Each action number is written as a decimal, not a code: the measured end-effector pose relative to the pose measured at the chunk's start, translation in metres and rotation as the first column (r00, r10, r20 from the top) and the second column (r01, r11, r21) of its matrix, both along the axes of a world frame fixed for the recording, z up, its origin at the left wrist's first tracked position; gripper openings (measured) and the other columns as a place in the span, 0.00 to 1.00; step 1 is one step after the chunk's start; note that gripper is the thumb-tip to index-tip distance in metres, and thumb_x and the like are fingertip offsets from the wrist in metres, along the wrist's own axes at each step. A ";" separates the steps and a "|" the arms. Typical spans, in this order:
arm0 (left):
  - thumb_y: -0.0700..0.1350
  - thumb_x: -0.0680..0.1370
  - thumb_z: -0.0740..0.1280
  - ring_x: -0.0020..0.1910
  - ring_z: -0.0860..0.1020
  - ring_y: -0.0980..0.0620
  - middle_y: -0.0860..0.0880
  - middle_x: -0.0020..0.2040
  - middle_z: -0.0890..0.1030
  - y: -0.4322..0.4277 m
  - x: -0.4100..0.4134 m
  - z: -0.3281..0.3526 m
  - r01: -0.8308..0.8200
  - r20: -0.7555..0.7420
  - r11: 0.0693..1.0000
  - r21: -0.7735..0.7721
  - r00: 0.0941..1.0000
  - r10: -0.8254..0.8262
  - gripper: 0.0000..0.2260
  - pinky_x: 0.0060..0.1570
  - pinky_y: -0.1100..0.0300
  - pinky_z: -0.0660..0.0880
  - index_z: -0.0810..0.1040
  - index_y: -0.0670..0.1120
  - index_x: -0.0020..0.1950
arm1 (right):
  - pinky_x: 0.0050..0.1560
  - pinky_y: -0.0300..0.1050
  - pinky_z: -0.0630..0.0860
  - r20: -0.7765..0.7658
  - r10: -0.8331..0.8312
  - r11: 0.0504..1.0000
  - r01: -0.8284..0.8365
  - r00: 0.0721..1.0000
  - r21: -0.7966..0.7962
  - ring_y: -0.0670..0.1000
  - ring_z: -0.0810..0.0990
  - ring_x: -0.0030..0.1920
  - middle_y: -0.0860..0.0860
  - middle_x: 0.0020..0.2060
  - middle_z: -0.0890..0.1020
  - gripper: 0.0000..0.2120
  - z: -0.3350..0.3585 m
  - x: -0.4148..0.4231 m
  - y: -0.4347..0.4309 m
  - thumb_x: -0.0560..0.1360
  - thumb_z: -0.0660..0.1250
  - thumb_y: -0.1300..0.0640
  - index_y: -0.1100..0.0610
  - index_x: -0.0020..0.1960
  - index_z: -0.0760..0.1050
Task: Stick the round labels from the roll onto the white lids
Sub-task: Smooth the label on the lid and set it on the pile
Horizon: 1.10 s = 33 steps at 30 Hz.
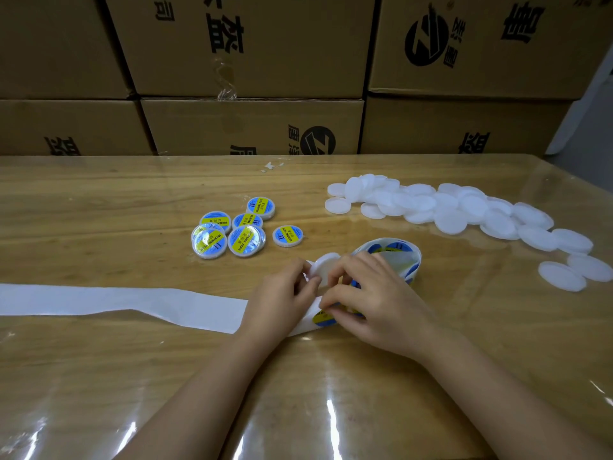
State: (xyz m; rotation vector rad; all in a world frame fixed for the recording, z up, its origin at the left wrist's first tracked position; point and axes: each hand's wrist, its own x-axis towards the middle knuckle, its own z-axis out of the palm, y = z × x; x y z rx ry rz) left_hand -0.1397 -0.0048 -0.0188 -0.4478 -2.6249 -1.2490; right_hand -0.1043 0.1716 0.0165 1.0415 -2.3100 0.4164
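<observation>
Left hand (282, 293) has its fingers (300, 272) pinched round a lid (323, 265), tipped up just over the strip (116, 303). I'd guess that's so it's ready the second a label comes free. Right hand (374, 293) is curled onto a label (326, 318) on that strip, looks like it's peeling it. Roll (391, 257) sits just behind the right hand. Done lids (232, 232) cluster left on the table (99, 210), blank pile (447, 207) on the right, probably so work flows across. Nothing's in a container. Boxes (252, 124) behind are shut, so no idea what's inside.
</observation>
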 end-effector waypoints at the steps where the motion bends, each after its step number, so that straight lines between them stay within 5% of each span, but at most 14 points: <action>1: 0.47 0.76 0.66 0.29 0.70 0.58 0.58 0.28 0.73 0.000 -0.001 0.000 -0.009 0.011 1.000 0.015 1.000 0.009 0.07 0.34 0.55 0.68 0.71 0.55 0.40 | 0.47 0.42 0.66 0.004 0.004 0.999 -0.003 1.000 -0.033 0.50 0.71 0.42 0.50 0.44 0.76 0.02 0.000 0.000 0.000 0.73 0.69 0.59 0.54 0.44 0.81; 6: 0.46 0.76 0.67 0.30 0.69 0.59 0.55 0.29 0.70 0.000 -0.002 0.002 -0.020 -0.002 0.999 0.027 1.000 0.020 0.11 0.34 0.58 0.67 0.69 0.57 0.37 | 0.45 0.45 0.71 0.076 0.025 0.964 -0.004 0.997 -0.266 0.51 0.74 0.42 0.50 0.43 0.76 0.04 0.000 0.000 0.000 0.74 0.69 0.57 0.56 0.43 0.82; 10: 0.46 0.76 0.68 0.35 0.74 0.61 0.56 0.41 0.71 -0.001 0.000 0.004 -0.023 -0.080 0.997 0.079 0.996 0.029 0.12 0.36 0.67 0.69 0.69 0.60 0.39 | 0.47 0.49 0.74 0.148 0.028 0.898 0.040 0.989 -0.438 0.51 0.77 0.45 0.52 0.43 0.77 0.02 0.002 -0.002 0.002 0.72 0.71 0.62 0.61 0.42 0.81; 13: 0.44 0.79 0.64 0.37 0.78 0.63 0.54 0.44 0.78 -0.002 0.000 0.004 -0.028 -0.029 0.967 0.253 0.999 0.037 0.10 0.37 0.72 0.71 0.71 0.59 0.43 | 0.48 0.48 0.75 0.207 0.053 0.822 0.075 0.977 -0.565 0.51 0.78 0.46 0.53 0.42 0.78 0.01 0.005 -0.001 0.004 0.71 0.69 0.65 0.62 0.42 0.80; 17: 0.39 0.82 0.58 0.43 0.83 0.55 0.57 0.43 0.82 0.000 0.002 0.008 0.026 0.031 0.862 0.507 0.998 -0.048 0.10 0.45 0.61 0.78 0.71 0.55 0.50 | 0.49 0.39 0.74 0.334 0.078 0.659 0.202 0.939 -0.724 0.49 0.78 0.45 0.48 0.40 0.80 0.08 0.010 -0.001 0.007 0.72 0.68 0.66 0.54 0.41 0.78; 21: 0.31 0.80 0.57 0.42 0.84 0.51 0.45 0.46 0.82 0.003 0.004 0.015 0.077 0.075 0.749 0.658 0.983 -0.166 0.15 0.43 0.61 0.79 0.71 0.51 0.56 | 0.45 0.31 0.72 0.421 0.063 0.599 0.303 0.905 -0.741 0.44 0.79 0.42 0.54 0.40 0.81 0.11 0.010 0.000 0.008 0.72 0.69 0.68 0.52 0.42 0.79; 25: 0.32 0.79 0.60 0.40 0.84 0.48 0.43 0.40 0.85 0.003 0.007 0.022 0.094 0.150 0.605 0.790 0.928 -0.341 0.08 0.40 0.61 0.79 0.72 0.41 0.56 | 0.45 0.30 0.72 0.437 0.065 0.596 0.316 0.897 -0.738 0.42 0.79 0.42 0.53 0.40 0.82 0.08 0.011 0.000 0.006 0.73 0.70 0.66 0.53 0.43 0.80; 33: 0.43 0.72 0.66 0.44 0.84 0.44 0.43 0.45 0.85 0.002 0.010 0.025 0.158 0.187 0.629 0.762 0.875 -0.446 0.13 0.43 0.60 0.79 0.79 0.40 0.54 | 0.44 0.29 0.71 0.465 0.035 0.590 0.357 0.885 -0.724 0.40 0.78 0.41 0.48 0.38 0.82 0.08 0.011 -0.001 0.007 0.72 0.70 0.65 0.52 0.43 0.80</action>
